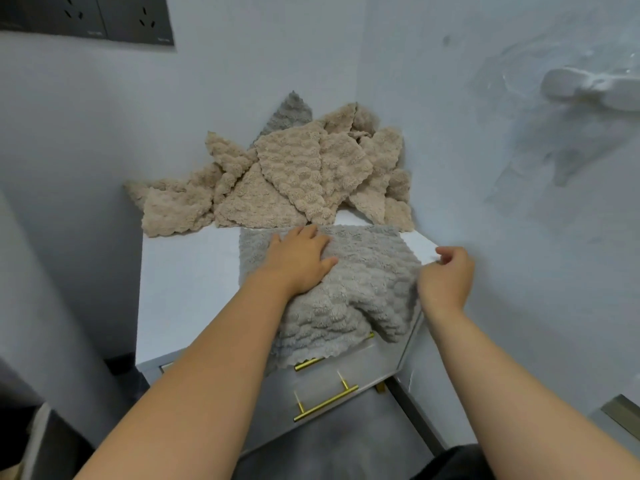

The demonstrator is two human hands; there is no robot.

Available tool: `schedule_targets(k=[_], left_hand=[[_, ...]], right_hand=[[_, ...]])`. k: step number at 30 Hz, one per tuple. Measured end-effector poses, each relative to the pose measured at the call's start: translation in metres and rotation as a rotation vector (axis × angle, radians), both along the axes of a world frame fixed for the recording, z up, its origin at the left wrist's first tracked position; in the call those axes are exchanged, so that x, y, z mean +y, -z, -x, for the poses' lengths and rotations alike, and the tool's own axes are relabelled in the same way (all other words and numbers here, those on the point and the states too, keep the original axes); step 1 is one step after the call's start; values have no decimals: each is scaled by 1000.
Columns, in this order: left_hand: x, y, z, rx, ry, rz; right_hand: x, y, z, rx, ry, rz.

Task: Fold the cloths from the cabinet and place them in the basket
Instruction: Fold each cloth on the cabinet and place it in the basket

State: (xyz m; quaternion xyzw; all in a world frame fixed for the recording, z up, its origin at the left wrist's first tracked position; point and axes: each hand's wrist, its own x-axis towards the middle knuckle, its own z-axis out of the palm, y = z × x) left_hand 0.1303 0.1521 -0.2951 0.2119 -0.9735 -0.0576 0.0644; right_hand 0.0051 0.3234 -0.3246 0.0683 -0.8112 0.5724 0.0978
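- The white cabinet (187,289) stands in a corner; no basket is in view
- A heap of beige cloths (294,174) lies unfolded at the far edge of the top, against the walls
- The grey cloth (367,271) lies on the near right of the top, rumpled, its near end hanging over the front above the gold drawer handle (325,401)
- The left hand (298,261) presses flat on the cloth's far left part, fingers straight
- The right hand (446,278) is at the cloth's right edge, fingers curled; I cannot tell if they nip the edge
- The step looks like smoothing this cloth flat before the first fold
- Next, the hanging end likely needs pulling up onto the top and the edges lined up
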Motion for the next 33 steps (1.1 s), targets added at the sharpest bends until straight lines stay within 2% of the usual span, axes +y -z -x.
schedule_targets(k=[2, 3, 5, 7, 9, 12, 18, 20, 24, 26, 30, 33], left_hand=[[7, -5, 1, 86, 7, 89], [12, -7, 2, 146, 33, 141], [22, -10, 3, 269, 109, 198], [33, -13, 2, 298, 163, 135], [42, -12, 0, 289, 208, 116], [52, -5, -3, 280, 253, 184], [50, 4, -18, 165, 301, 112], [49, 6, -23, 118, 309, 129], [51, 9, -31, -7, 282, 179], [61, 9, -34, 87, 275, 210], [100, 17, -37, 476, 408, 229], [115, 27, -34, 422, 383, 246]], right_hand=[[12, 2, 1, -187, 71, 44], [16, 3, -2, -294, 48, -6], [19, 7, -6, -522, -105, -163], [22, 8, -17, -747, -290, -153], [25, 9, -26, -868, -408, -220], [28, 11, -30, -858, -445, -256], [36, -10, -17, -677, -286, 193], [40, -21, -15, -592, -244, 269], [45, -34, -24, -532, -296, 409], [45, -36, -30, -473, -303, 407], [41, -35, -34, -389, -263, 429], [43, -35, -34, -402, -265, 442]])
